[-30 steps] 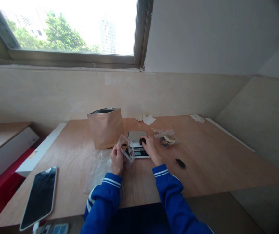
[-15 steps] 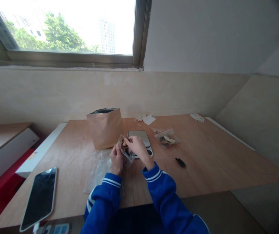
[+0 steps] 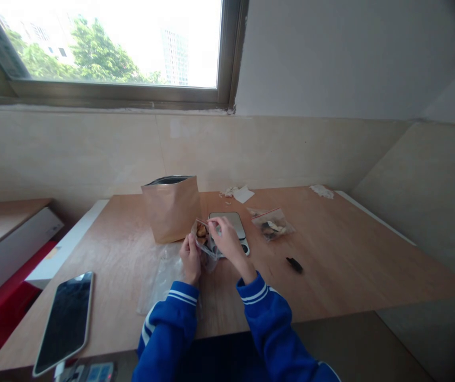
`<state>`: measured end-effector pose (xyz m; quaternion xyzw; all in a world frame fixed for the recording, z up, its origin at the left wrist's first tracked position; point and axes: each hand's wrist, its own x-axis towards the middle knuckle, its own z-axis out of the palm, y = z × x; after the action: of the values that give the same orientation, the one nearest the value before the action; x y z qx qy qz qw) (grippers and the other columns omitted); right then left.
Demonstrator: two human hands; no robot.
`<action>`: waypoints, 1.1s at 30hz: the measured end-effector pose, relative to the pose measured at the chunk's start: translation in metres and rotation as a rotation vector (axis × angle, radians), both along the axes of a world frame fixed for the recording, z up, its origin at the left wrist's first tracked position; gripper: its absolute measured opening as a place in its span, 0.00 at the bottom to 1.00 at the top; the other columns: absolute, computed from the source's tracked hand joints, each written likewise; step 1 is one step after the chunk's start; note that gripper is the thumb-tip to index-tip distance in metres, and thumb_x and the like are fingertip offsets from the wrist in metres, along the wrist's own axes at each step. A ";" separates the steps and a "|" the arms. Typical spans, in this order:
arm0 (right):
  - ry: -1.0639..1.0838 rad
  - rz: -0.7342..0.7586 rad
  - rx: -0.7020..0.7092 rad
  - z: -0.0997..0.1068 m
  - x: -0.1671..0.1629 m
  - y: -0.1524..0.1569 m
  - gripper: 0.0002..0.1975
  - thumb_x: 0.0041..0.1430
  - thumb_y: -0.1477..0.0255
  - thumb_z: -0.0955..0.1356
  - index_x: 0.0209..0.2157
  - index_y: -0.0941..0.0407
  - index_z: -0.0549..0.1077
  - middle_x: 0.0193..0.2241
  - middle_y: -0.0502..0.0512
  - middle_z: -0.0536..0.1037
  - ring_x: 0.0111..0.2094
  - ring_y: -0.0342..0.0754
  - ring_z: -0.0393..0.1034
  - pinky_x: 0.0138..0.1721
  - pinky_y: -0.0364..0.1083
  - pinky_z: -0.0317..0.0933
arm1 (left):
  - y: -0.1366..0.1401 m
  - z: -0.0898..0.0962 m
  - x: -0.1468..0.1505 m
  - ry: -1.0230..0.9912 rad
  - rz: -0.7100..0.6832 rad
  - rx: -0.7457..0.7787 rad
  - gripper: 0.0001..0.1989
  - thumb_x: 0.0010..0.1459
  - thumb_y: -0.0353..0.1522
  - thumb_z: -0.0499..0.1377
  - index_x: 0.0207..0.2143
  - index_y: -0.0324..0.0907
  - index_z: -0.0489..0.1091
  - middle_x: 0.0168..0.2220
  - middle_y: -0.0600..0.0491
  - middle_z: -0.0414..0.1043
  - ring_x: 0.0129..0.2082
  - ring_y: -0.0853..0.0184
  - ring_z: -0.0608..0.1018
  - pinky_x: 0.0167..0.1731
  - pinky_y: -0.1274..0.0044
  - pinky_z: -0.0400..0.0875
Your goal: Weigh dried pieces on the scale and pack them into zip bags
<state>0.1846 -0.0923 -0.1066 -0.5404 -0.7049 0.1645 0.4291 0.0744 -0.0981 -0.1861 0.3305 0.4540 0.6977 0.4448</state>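
Observation:
My left hand (image 3: 190,259) is closed on the left edge of a small clear zip bag (image 3: 211,260), tilted with its mouth up. Brown dried pieces (image 3: 201,231) show inside the bag's mouth. Thumb and fingers of my right hand (image 3: 226,240) pinch the bag's upper right edge. Behind that hand lies a kitchen scale (image 3: 233,220), partly covered by it. A brown kraft pouch (image 3: 172,209) stands upright with its top open, just beyond my left hand. Flat clear plastic bags (image 3: 158,281) lie beside my left wrist.
Right of the scale lies another zip bag (image 3: 273,225) with dark and pale pieces. A black dried piece (image 3: 294,265) lies nearer. Paper scraps (image 3: 243,194) sit by the wall. A tablet (image 3: 64,321) with a cable plugged in rests at the front left.
My right hand has drawn slightly right, from the pieces in the bag's mouth to its edge. The mouth looks wider and the brown pieces show more. My left hand stays put.

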 end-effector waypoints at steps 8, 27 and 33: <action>0.281 0.065 -0.135 -0.053 -0.002 -0.034 0.42 0.50 0.60 0.73 0.62 0.55 0.53 0.58 0.68 0.65 0.58 0.58 0.63 0.56 0.58 0.61 | 0.002 0.010 -0.001 -0.060 0.017 0.082 0.25 0.51 0.52 0.59 0.21 0.42 0.58 0.16 0.61 0.57 0.17 0.76 0.61 0.18 0.81 0.58; 0.551 0.025 -0.083 -0.066 0.035 -0.027 0.21 0.62 0.54 0.62 0.40 0.55 0.76 0.41 0.60 0.80 0.44 0.54 0.75 0.48 0.51 0.67 | -0.002 0.007 -0.004 0.256 -0.053 0.137 0.19 0.61 0.44 0.53 0.50 0.44 0.66 0.50 0.47 0.69 0.51 0.62 0.71 0.51 0.71 0.64; 0.487 0.034 -0.083 -0.066 0.042 -0.030 0.25 0.62 0.49 0.60 0.33 0.54 0.76 0.35 0.58 0.81 0.39 0.53 0.75 0.40 0.48 0.69 | 0.003 0.005 -0.003 0.197 -0.158 0.068 0.19 0.58 0.47 0.56 0.38 0.42 0.73 0.34 0.51 0.74 0.35 0.65 0.74 0.37 0.75 0.67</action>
<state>0.2265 -0.1220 -0.1721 -0.4900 -0.5823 0.3260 0.5608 0.0714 -0.0954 -0.1808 0.4469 0.4442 0.6396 0.4403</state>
